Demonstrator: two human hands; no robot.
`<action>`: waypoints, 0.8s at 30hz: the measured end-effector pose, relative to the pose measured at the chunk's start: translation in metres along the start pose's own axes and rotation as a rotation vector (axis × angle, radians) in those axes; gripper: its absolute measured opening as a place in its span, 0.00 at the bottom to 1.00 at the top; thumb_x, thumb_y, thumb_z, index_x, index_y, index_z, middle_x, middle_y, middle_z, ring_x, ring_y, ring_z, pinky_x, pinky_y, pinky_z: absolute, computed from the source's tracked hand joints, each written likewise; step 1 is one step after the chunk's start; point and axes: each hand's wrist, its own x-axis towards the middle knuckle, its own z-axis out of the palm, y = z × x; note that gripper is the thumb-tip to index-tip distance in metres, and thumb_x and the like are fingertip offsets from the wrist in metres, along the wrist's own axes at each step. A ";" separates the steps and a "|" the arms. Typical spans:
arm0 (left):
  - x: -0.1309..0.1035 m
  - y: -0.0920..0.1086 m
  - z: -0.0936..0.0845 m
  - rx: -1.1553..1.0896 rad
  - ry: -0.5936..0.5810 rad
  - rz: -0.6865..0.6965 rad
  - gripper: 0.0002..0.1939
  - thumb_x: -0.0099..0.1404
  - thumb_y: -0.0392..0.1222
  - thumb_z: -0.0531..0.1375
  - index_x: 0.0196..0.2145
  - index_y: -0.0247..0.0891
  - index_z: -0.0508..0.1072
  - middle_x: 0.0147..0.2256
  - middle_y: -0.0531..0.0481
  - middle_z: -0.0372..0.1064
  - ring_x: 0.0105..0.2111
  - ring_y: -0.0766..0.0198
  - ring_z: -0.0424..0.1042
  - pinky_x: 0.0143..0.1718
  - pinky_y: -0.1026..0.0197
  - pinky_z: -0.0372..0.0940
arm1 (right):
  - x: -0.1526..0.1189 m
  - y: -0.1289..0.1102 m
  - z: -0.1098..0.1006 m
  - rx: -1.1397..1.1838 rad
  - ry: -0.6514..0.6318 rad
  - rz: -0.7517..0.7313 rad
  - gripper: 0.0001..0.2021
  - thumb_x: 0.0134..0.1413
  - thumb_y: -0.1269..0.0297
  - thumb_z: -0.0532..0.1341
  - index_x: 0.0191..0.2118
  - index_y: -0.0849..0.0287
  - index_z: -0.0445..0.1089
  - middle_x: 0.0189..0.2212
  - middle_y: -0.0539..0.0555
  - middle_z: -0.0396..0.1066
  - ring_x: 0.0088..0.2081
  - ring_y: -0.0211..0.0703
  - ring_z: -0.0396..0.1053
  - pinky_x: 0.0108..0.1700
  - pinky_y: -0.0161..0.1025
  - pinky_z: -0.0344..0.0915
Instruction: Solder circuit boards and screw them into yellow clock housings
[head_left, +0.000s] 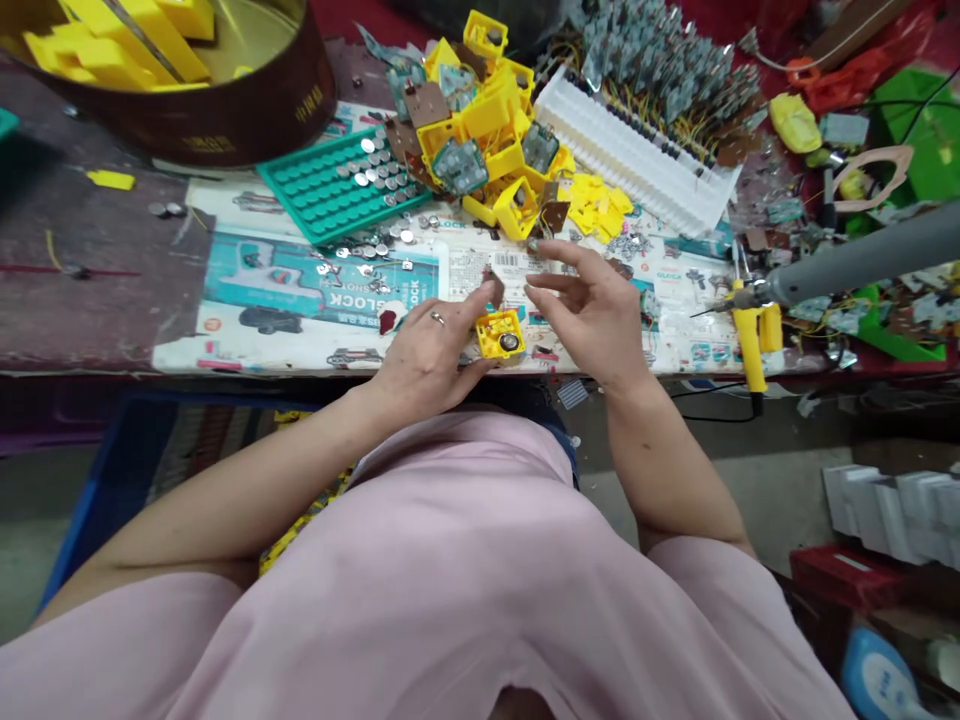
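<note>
A small open-topped yellow plastic housing (491, 335), with a round metal-rimmed part (509, 341) inside, is at the worktable's front edge, directly before the person. The likeliest mishap is a drop: if the left grip loosened, the housing could tip over that edge toward the lap or floor. The brown board piece (493, 288) standing just beyond it could be bent or knocked if the fingers pressed carelessly. Loose silver discs (375, 240) (they look like button cells) lie scattered near the teal tray (307, 195), where a sweeping forearm might send them rolling. The left hand (424, 350), a ring on one finger, reaches in from the side, palm down, pinching the housing between thumb and fingers. The right hand (592, 310) hovers opposite, wrist bent inward, thumb and curved fingers parted, with nothing visibly gripped; the pile of yellow housings (487, 120) lies beyond both hands.
</note>
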 end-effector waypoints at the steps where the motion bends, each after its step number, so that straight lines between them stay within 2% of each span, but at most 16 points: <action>1: 0.000 0.000 0.000 0.005 -0.008 0.001 0.43 0.68 0.48 0.59 0.71 0.35 0.39 0.52 0.38 0.73 0.48 0.53 0.74 0.50 0.50 0.67 | -0.001 -0.001 -0.002 -0.043 -0.016 -0.009 0.14 0.60 0.61 0.61 0.52 0.52 0.70 0.52 0.53 0.73 0.41 0.39 0.76 0.39 0.38 0.76; 4: 0.001 0.001 0.000 0.002 -0.012 0.006 0.43 0.68 0.47 0.58 0.71 0.35 0.38 0.52 0.38 0.73 0.48 0.53 0.73 0.49 0.51 0.67 | -0.009 -0.012 -0.010 -0.280 -0.076 -0.064 0.05 0.60 0.62 0.63 0.40 0.54 0.76 0.38 0.52 0.77 0.37 0.40 0.74 0.40 0.39 0.72; 6: 0.002 0.001 0.000 -0.009 0.013 0.021 0.43 0.68 0.47 0.59 0.70 0.35 0.40 0.53 0.37 0.72 0.49 0.53 0.73 0.48 0.51 0.68 | -0.015 -0.018 -0.011 -0.429 -0.134 -0.099 0.06 0.60 0.61 0.64 0.35 0.54 0.76 0.32 0.52 0.76 0.37 0.41 0.72 0.41 0.40 0.69; 11: 0.003 0.003 0.000 0.003 0.023 0.030 0.42 0.68 0.45 0.59 0.70 0.36 0.39 0.51 0.40 0.73 0.46 0.54 0.74 0.49 0.51 0.67 | -0.013 -0.020 0.001 -0.602 -0.264 -0.079 0.06 0.59 0.61 0.64 0.35 0.56 0.75 0.34 0.55 0.74 0.40 0.46 0.69 0.41 0.41 0.63; 13: 0.003 0.003 0.000 0.005 0.025 0.038 0.43 0.68 0.45 0.59 0.70 0.35 0.39 0.49 0.40 0.74 0.45 0.54 0.73 0.48 0.52 0.67 | -0.006 -0.016 0.003 -0.520 -0.333 -0.027 0.05 0.59 0.64 0.62 0.33 0.58 0.73 0.34 0.54 0.74 0.39 0.44 0.69 0.41 0.40 0.62; 15: 0.004 0.003 0.000 -0.010 0.032 0.047 0.43 0.67 0.45 0.60 0.70 0.34 0.40 0.49 0.39 0.73 0.45 0.54 0.73 0.47 0.53 0.68 | 0.001 -0.011 0.001 -0.327 -0.406 0.063 0.06 0.59 0.63 0.61 0.33 0.59 0.71 0.33 0.53 0.73 0.35 0.40 0.68 0.39 0.38 0.62; 18: 0.004 0.003 -0.001 -0.034 0.038 0.042 0.43 0.67 0.43 0.59 0.71 0.35 0.39 0.50 0.39 0.73 0.47 0.54 0.72 0.47 0.54 0.68 | 0.008 -0.001 -0.003 0.008 -0.505 0.244 0.15 0.58 0.50 0.62 0.32 0.59 0.69 0.27 0.50 0.72 0.28 0.36 0.65 0.32 0.36 0.61; 20: 0.005 0.004 -0.001 -0.027 0.042 0.042 0.42 0.67 0.42 0.59 0.71 0.35 0.39 0.48 0.40 0.73 0.46 0.55 0.72 0.47 0.54 0.67 | 0.011 0.004 -0.005 0.196 -0.529 0.355 0.22 0.54 0.40 0.63 0.31 0.58 0.68 0.22 0.48 0.69 0.24 0.34 0.63 0.27 0.35 0.59; 22: 0.004 0.004 0.000 -0.017 0.049 0.050 0.42 0.68 0.43 0.59 0.70 0.34 0.40 0.46 0.40 0.74 0.44 0.55 0.72 0.47 0.54 0.67 | 0.012 0.005 -0.004 0.328 -0.516 0.428 0.26 0.50 0.36 0.64 0.30 0.57 0.66 0.19 0.45 0.66 0.21 0.32 0.60 0.24 0.34 0.57; 24: 0.003 0.004 0.001 -0.012 0.046 0.051 0.41 0.68 0.44 0.58 0.70 0.34 0.40 0.46 0.40 0.74 0.44 0.55 0.72 0.47 0.54 0.67 | 0.013 0.003 -0.003 0.382 -0.494 0.465 0.26 0.48 0.36 0.66 0.29 0.58 0.66 0.18 0.44 0.65 0.19 0.30 0.58 0.23 0.32 0.56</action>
